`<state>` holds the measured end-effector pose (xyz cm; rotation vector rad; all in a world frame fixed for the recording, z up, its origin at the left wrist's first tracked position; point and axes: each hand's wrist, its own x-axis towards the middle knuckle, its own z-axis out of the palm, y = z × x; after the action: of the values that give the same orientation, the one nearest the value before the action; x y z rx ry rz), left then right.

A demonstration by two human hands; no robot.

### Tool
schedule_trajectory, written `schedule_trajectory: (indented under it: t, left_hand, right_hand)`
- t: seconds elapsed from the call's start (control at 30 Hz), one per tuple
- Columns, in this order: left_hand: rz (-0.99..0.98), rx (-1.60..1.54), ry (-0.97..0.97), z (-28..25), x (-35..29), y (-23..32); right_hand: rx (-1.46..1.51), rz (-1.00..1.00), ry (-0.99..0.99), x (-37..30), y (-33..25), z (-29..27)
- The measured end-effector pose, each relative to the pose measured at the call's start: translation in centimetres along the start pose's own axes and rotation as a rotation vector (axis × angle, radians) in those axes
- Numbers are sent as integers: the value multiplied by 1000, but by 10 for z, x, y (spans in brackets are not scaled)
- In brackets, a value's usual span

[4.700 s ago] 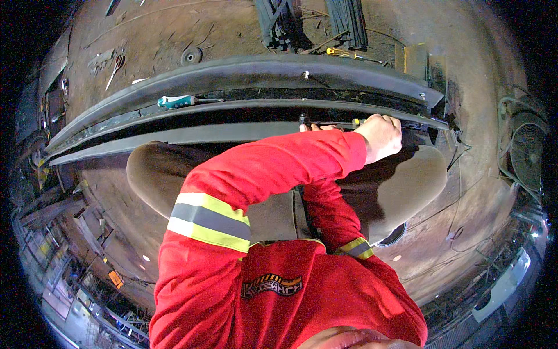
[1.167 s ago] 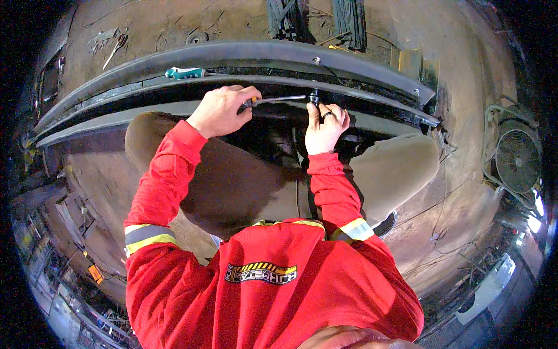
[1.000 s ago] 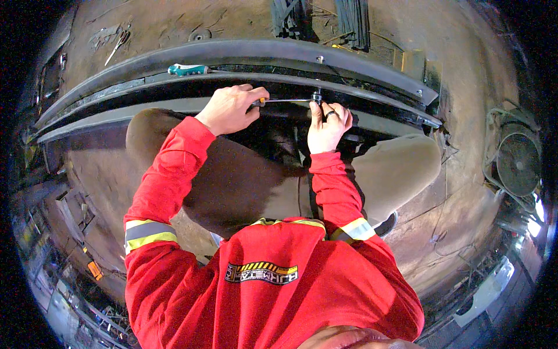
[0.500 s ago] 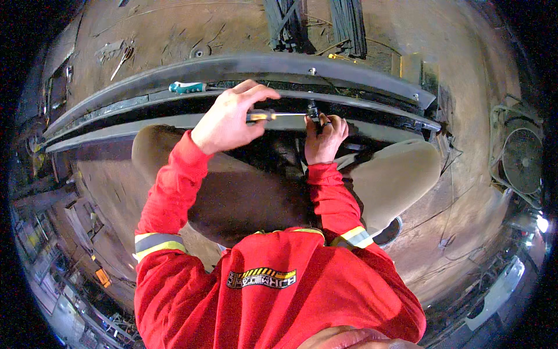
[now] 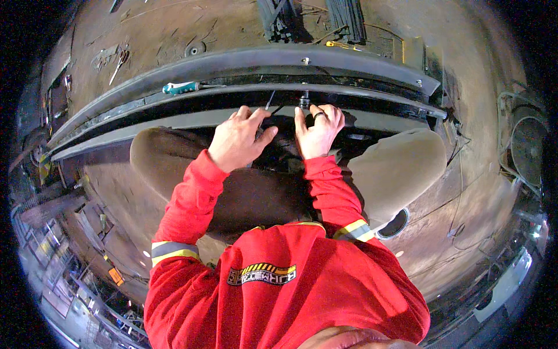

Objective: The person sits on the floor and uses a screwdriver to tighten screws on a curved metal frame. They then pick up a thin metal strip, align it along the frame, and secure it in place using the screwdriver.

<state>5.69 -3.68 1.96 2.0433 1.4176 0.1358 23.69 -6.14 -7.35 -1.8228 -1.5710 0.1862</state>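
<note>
My left hand (image 5: 239, 138) is closed around a screwdriver (image 5: 271, 100); its thin shaft points away from me, and the handle is hidden in my fingers. To its right, my right hand (image 5: 319, 129) pinches the lower end of a small black cylindrical fitting (image 5: 304, 101), which stands against a long grey metal channel (image 5: 372, 93). The screwdriver's tip is apart from the fitting. Another screwdriver, with a teal and white handle (image 5: 181, 88), lies along the channel, left of my hands.
The channel's bent length spans the floor in front of my knees. Beyond it lie bundles of dark metal strips (image 5: 347, 22), a yellow tool (image 5: 340, 45), a round disc (image 5: 195, 48) and scissors-like metal tool (image 5: 120, 65). A round fan-like object (image 5: 528, 150) stands far right.
My left hand has come down and nearer to me. The screwdriver has swung from pointing right at the fitting to pointing away from me. My right hand has shifted slightly left.
</note>
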Motion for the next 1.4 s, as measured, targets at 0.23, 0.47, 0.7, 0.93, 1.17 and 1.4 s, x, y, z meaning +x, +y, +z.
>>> schedule_trajectory:
  t: [0.23,0.47,0.7,0.93,1.17,1.4]
  left_hand:
    - [-93,14,65,21,-20,-9]
    - [113,-147,154,-23,-25,-23]
    - [221,-5,-25,-31,8,-70]
    - [310,-73,-27,-11,20,-78]
    - [233,-161,-75,-11,19,-79]
    - [209,-181,-74,-10,20,-76]
  right_hand:
    - [8,14,-27,-1,-1,1]
    - [-23,14,-66,-3,2,3]
    - [-44,-34,-67,-4,4,3]
    - [-46,-51,-74,-4,6,3]
    - [-24,-17,-87,-4,3,2]
    - [-33,-19,-94,-2,2,0]
